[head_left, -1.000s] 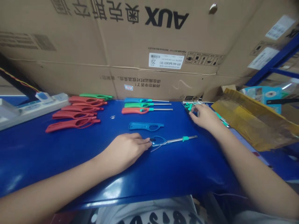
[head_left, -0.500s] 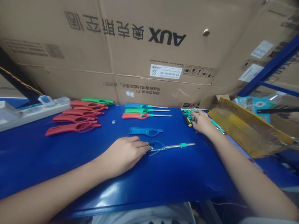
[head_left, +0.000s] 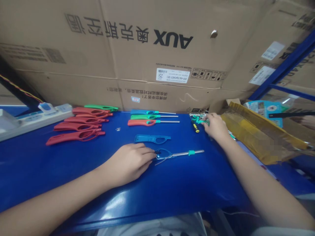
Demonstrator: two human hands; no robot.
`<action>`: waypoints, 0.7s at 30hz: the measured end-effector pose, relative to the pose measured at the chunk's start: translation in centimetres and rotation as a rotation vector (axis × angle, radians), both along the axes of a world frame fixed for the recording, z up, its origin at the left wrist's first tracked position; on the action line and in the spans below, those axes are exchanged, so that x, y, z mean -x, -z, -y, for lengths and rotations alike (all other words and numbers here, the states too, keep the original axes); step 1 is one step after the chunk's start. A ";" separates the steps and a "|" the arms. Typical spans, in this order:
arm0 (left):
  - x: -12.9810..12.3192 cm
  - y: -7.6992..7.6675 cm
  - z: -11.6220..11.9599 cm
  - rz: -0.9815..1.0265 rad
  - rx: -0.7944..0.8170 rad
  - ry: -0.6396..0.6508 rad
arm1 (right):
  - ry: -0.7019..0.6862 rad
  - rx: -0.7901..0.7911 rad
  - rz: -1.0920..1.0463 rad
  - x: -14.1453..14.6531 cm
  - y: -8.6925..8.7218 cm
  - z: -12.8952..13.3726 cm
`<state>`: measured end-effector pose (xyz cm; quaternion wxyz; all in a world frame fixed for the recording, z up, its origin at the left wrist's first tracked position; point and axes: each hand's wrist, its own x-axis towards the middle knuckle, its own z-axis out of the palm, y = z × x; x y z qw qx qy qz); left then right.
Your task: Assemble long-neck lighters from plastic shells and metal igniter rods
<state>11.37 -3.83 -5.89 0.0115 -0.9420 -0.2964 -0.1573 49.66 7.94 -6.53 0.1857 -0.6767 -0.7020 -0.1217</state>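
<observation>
My left hand (head_left: 133,164) is closed around the handle end of a blue lighter half (head_left: 162,152), holding it low over the blue table. A metal tube (head_left: 179,154) with a teal collar (head_left: 191,152) points right from it, and a thin wire hangs loose. Behind lies a separate blue handle shell (head_left: 153,139). My right hand (head_left: 216,126) is at a pile of small teal parts (head_left: 197,118), fingers curled down; what they pinch is hidden. A screwdriver with a black and yellow handle (head_left: 195,127) lies just left of that hand.
Red handle shells (head_left: 76,136) lie at left beside a white power strip (head_left: 31,121). Three long lighters, the nearest one orange (head_left: 141,122), are lined up behind. Tiny metal pieces (head_left: 118,129) lie on the table. A yellow plastic bag (head_left: 253,131) stands at right; cardboard (head_left: 137,68) forms the back wall.
My right hand has shifted slightly right within the teal pile, uncovering more of the screwdriver. My left hand keeps its grip on the blue lighter half. The view has moved a little.
</observation>
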 end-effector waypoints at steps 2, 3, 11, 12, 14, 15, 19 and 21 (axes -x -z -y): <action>0.0 -0.2 0.1 0.004 0.011 -0.012 | -0.041 -0.047 -0.081 0.3 -0.5 0.1; 0.0 -0.3 0.2 0.001 0.021 -0.021 | -0.077 -0.061 -0.135 0.6 -0.7 0.3; -0.4 -1.0 0.3 -0.014 0.143 -0.122 | -0.551 0.318 -0.466 7.2 -0.9 4.6; -0.5 -1.0 0.3 -0.008 0.158 -0.131 | -0.599 0.350 -0.445 7.8 -0.9 5.2; -0.5 -0.8 0.1 0.012 0.185 -0.137 | -0.704 0.373 -0.356 8.5 -1.0 5.9; -0.5 -0.7 0.0 0.026 0.200 -0.136 | -0.752 0.367 -0.299 8.6 -1.0 6.0; -0.3 0.0 -0.3 0.107 0.285 -0.128 | -0.814 0.318 -0.104 8.0 -1.0 6.0; -0.3 0.2 -0.3 0.146 0.332 -0.128 | -0.773 0.319 -0.064 7.6 -1.0 5.8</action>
